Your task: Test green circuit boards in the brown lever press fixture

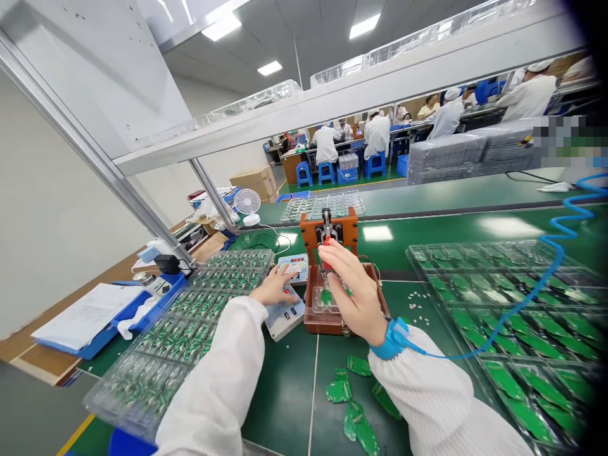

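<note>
From where I'm standing, the person's right hand [354, 291] is closed around the red grip of a toggle clamp [325, 244], fingers curled over it, on a brown wooden jig [327, 231]. Below the clamp, a green circuit board [325, 297] sits under a clear cover in the jig's base, partly hidden by the hand. The left hand [274, 285] lies open, fingertips resting on a small white-and-blue tester box [293, 267] just left of the jig, with a second white box [285, 318] beside the wrist. As for how things stand, the clear tray [88, 402] on the near left looks filled with small green boards, and so does most of the larger tray [427, 266] on the right, though its far corners blur. Another clear tray [323, 206] lies beyond the jig, its contents hard to make out. Loose green boards [356, 418] lie in a scatter on the bench mat near the person's right sleeve — outside any tray — and white bits [418, 304] are sprinkled beside the jig. A blue wrist strap [392, 339] circles the right wrist, its coiled cord [560, 253] running off across the right tray. Co-workers in white [363, 136] sit at benches far off.
</note>
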